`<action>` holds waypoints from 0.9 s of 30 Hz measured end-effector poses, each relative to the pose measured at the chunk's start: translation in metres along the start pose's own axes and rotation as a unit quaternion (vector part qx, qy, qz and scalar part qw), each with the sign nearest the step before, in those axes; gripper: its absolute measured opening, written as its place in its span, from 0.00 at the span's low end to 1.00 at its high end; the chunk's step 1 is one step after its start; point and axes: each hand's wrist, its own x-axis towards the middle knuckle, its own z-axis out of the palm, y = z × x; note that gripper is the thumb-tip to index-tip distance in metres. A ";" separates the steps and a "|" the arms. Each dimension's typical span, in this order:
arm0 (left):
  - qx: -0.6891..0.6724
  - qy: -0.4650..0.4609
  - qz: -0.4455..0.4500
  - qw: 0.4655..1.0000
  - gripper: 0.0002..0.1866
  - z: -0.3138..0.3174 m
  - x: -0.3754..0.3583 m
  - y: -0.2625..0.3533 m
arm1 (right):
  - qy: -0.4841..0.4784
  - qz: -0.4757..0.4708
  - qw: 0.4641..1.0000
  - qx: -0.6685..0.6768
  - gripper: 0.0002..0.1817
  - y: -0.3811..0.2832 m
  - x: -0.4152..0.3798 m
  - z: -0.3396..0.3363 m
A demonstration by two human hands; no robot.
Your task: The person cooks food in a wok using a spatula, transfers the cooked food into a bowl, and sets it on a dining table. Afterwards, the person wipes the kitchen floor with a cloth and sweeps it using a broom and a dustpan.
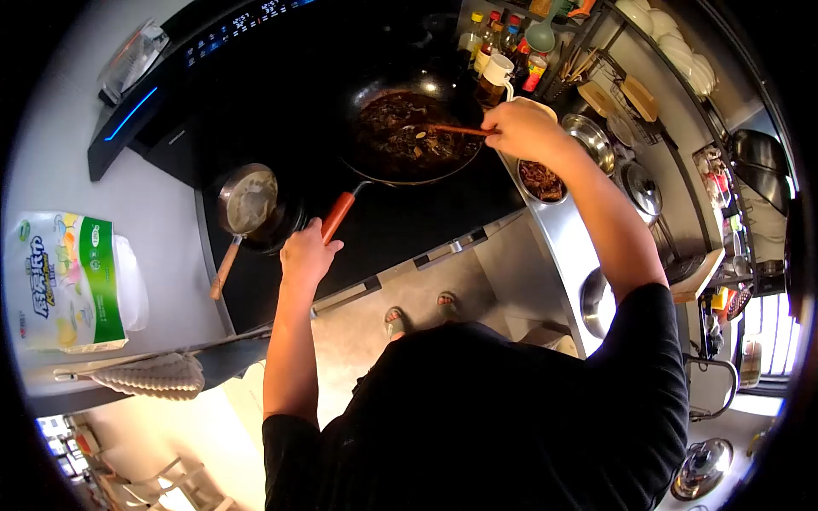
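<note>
That wok (pixel 409 132) on the black stovetop (pixel 409 221) looks heavy and sloshy with dark saucy food. Left hand (pixel 307 254) is wrapped round its orange handle (pixel 338 215), the sensible cool spot. Right hand (pixel 520 128) is closed on a light wooden utensil (pixel 460 130) dipping into it.

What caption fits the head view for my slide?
Left hand grips the wok's red handle while right hand stirs dark food with a wooden utensil.

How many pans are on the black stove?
2. The big wok sits at the back, its red handle held by the left hand while the right hand stirs. A small pan sits nearer the left edge. None seems hidden.
</note>
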 end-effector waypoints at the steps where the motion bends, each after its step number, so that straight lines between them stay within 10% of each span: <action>1: -0.003 0.017 -0.006 1.000 0.27 0.002 -0.002 0.000 | -0.003 0.009 1.000 0.008 0.13 -0.001 -0.003 -0.011; 10: -0.070 0.381 0.114 0.915 0.18 0.003 -0.036 0.027 | -0.006 0.018 0.999 0.046 0.14 0.014 0.001 0.023; 13: -0.207 0.339 0.105 0.912 0.14 0.032 -0.068 0.037 | -0.045 0.048 0.996 0.055 0.14 0.017 0.004 0.001; 17: -0.427 0.015 -0.012 0.904 0.11 0.134 -0.091 0.063 | 0.054 0.002 0.997 0.053 0.14 0.021 0.046 0.037; 21: -0.705 -0.251 -0.147 0.647 0.16 0.277 -0.066 0.077 | 0.037 0.002 0.999 0.034 0.15 0.014 0.055 0.068; 27: -0.807 -0.303 -0.241 0.445 0.28 0.350 -0.023 0.117 | 0.065 -0.014 0.998 0.016 0.15 0.026 0.010 0.030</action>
